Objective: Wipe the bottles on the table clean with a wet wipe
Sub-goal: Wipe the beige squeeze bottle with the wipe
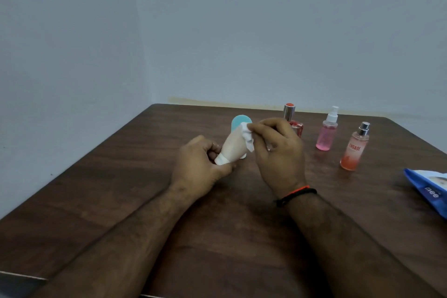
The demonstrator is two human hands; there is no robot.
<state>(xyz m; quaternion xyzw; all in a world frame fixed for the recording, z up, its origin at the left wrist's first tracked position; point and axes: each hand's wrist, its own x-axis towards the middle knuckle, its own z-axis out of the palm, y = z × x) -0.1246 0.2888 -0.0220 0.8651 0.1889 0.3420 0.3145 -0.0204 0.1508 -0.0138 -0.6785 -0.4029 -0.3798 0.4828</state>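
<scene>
My left hand [200, 164] grips the white cap end of a cream-coloured bottle [233, 149], tilted so its teal base points away from me, above the table. My right hand [278, 152] pinches a white wet wipe [248, 136] and presses it against the bottle's upper side. To the right, three more bottles stand upright on the table: a square red perfume bottle with a silver cap [291, 117], partly hidden behind my right hand, a pink spray bottle [326, 134], and an orange-pink spray bottle [353, 150].
A blue pack of wet wipes [429, 187] lies at the right edge of the dark wooden table [121, 189]. Pale walls meet in a corner behind the table's far edge.
</scene>
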